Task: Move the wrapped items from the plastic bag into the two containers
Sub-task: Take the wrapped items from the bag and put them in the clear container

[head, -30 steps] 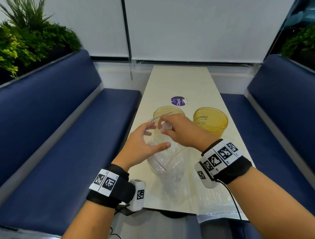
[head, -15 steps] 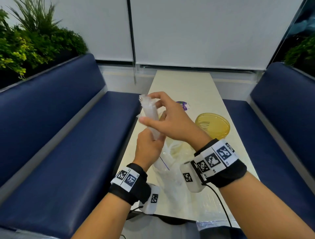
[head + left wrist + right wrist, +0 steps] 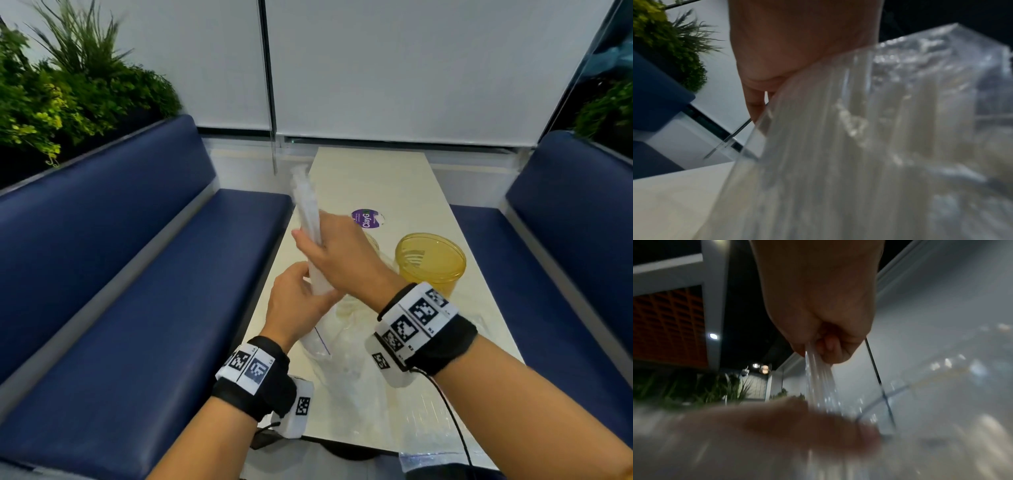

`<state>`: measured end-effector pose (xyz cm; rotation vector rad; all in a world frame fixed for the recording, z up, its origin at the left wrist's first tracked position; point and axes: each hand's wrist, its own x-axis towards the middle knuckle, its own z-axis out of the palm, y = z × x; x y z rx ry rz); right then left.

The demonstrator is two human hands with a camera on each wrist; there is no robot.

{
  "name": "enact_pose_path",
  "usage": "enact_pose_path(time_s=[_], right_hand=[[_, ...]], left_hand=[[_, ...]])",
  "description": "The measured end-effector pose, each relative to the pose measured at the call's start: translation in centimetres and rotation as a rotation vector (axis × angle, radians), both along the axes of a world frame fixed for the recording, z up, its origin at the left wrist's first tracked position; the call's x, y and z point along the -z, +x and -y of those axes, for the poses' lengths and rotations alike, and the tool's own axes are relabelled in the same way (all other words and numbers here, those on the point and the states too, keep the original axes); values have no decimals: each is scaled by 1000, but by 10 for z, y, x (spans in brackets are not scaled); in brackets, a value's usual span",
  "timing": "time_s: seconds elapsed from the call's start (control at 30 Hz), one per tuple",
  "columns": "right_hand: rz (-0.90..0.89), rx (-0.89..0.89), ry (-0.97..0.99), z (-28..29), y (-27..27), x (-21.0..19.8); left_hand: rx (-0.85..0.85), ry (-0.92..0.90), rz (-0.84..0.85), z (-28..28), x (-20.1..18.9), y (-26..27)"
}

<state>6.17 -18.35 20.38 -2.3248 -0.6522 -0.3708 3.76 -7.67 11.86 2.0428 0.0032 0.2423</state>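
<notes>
since 0.5 s ago the right hand [image 3: 337, 255] has lifted the bundle of wrapped items [image 3: 308, 219] higher; its grip stays curled round the bundle's middle. the left hand [image 3: 296, 305] still pinches the mouth of the plastic bag [image 3: 337, 356], which lies on the surface [image 3: 387, 185] near its left edge. the bundle's lower end sits at the bag mouth. the 2 containers [image 3: 430, 262] stand just beyond, the left one mostly hidden. the far surface lies open.
</notes>
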Motion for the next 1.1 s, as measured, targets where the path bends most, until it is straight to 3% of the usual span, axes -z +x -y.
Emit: enact_pose_path(time_s=[0.23, 0.33, 0.47, 0.67, 0.8, 0.97, 1.1], right_hand=[[208, 27, 297, 20, 20, -100], [277, 57, 402, 32, 40, -116], [232, 199, 323, 44, 81, -86], [-51, 327, 159, 43, 117, 10], [-189, 350, 147, 42, 122, 48], [-361, 397, 1, 47, 127, 68], [-383, 457, -2, 53, 126, 67]], left_hand=[[-23, 137, -107, -35, 14, -13], [-59, 137, -124, -48, 19, -17], [-105, 124, -151, -58, 25, -18], [-91, 127, -128, -65, 23, -14], [-90, 138, -107, -66, 20, -9], [-110, 115, -90, -70, 15, -8], [-107, 87, -90, -70, 5, -8]])
